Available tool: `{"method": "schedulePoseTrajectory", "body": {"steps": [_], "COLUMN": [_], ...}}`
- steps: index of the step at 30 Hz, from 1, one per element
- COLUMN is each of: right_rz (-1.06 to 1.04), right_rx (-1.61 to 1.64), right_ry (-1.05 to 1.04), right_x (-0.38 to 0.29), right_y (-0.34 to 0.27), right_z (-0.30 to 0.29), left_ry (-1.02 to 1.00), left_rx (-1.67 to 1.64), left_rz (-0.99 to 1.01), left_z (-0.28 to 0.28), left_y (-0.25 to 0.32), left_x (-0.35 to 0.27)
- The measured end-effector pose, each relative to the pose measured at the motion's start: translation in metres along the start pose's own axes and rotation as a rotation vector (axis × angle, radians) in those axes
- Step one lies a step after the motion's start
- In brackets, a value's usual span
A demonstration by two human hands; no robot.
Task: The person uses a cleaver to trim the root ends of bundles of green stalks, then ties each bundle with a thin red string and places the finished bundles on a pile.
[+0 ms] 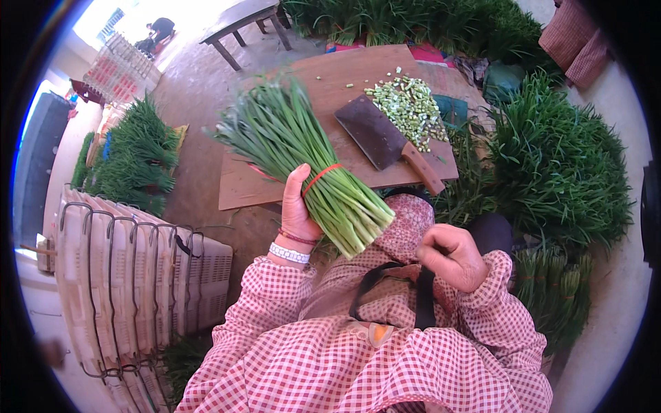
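My left hand (pixel 298 204) is closed around a bundle of long green leafy stalks, probably garlic chives (pixel 310 155), tied with red bands. Its pale cut ends point down to the right, and its leaf tips reach up to the left above a wooden board (pixel 248 186). To the right of the bundle is my right hand (pixel 454 255), fingers curled, near my lap; whether anything small is between them cannot be told. A cleaver (pixel 379 137) with a wooden handle lies on the board, beside a heap of short cut stem ends (pixel 408 106).
Stacked plastic crates (pixel 144 273) with metal handles stand at the left. More green bundles lie at the left (pixel 134 155), along the back (pixel 413 23), and in a large pile (pixel 557 160) at the right. A wooden bench (pixel 242 20) stands behind; a person (pixel 163 28) is far off.
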State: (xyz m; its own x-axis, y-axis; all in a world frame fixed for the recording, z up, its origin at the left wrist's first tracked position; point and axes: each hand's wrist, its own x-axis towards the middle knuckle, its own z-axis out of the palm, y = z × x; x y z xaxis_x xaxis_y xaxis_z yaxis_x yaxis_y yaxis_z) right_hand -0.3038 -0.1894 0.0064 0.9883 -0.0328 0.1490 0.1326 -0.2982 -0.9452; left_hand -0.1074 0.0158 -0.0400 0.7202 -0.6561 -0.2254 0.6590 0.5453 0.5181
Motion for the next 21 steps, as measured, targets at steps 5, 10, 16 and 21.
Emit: {"method": "schedulePoseTrajectory", "body": {"steps": [5,10,16,21], "right_rz": [-0.097,-0.122,-0.135,-0.165], "right_rx": [-0.241,-0.476,-0.694,-0.714], "right_ry": [0.25,0.216,0.196,0.129], "right_x": [0.02,0.028,0.034,0.049], "right_y": [-0.019,-0.004,0.0,0.009], "right_z": [0.014,0.019,0.022,0.028], "left_ry": [0.039,0.038,0.029,0.031], "left_rx": [0.071,0.074,0.092,0.093], "left_rz": [0.085,0.087,0.086,0.07], "left_z": [0.009,0.012,0.016,0.012], "left_y": [-0.01,-0.02,-0.022,-0.016], "left_x": [0.0,0.003,0.004,0.003]}}
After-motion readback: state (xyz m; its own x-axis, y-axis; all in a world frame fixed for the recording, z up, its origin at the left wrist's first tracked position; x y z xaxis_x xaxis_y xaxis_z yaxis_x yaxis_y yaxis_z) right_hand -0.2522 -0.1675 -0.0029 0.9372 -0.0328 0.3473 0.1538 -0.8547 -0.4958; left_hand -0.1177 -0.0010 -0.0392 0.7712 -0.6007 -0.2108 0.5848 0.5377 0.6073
